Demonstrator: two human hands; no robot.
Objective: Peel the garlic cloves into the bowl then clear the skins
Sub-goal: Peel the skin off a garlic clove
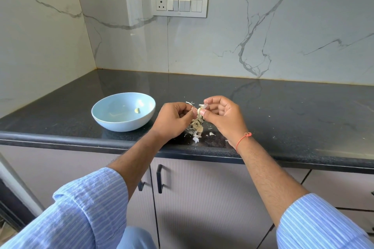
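Skins (196, 131) lie scattered nr counter (283, 107) front edge. Above them, left hand (174, 120) & right hand (222, 116) both pinch one garlic clove (199, 110) w/ curled fingers. Bowl (123, 111) sits left of hands, peeled clove (137, 110) inside.

Blue white-striped sleeves (91, 204) rolled up, red thread (242, 139) on right wrist

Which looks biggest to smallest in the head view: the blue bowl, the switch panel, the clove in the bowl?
1. Blue bowl
2. Switch panel, though it sits farther away, so true size is unsure
3. Clove in the bowl
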